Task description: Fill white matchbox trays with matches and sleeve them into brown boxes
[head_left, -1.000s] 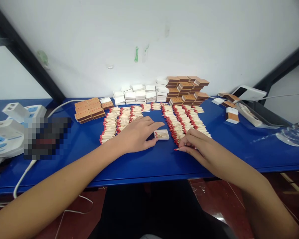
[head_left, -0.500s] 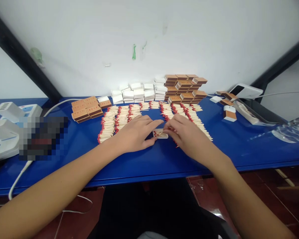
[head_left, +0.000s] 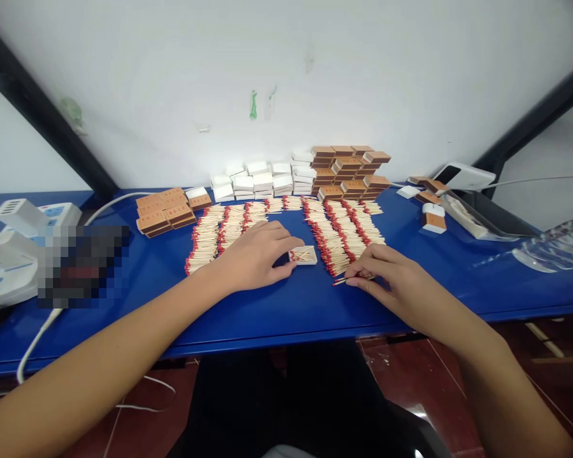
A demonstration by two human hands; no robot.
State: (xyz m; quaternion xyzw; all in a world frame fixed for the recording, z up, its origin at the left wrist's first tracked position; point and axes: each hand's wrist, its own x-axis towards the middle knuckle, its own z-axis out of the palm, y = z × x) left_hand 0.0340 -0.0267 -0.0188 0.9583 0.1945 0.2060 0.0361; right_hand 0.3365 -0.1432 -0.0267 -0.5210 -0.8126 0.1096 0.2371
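Note:
A small white matchbox tray [head_left: 309,259] lies on the blue table with a few red-tipped matches inside. My left hand [head_left: 262,254] has its thumb and forefinger around the tray's left end, its other fingers resting over the matches behind. To the right, my right hand [head_left: 384,273] pinches one or more matches [head_left: 340,281] at the near end of a row; the fingers hide how many. Long rows of red-headed matches [head_left: 327,238] spread in front of and under this hand. More match rows [head_left: 205,235] lie left of my left hand.
White trays [head_left: 253,181] and brown matchboxes [head_left: 346,168] are stacked against the wall. Other matchboxes [head_left: 165,210] sit at left, beside a power strip [head_left: 60,213]. A half-open matchbox [head_left: 433,219], a white device [head_left: 463,177] and clear plastic [head_left: 549,251] are at right.
My right hand has moved from the tray rightward and toward me to the matches. My left hand stays at the tray, its forefinger lowered closer to it.

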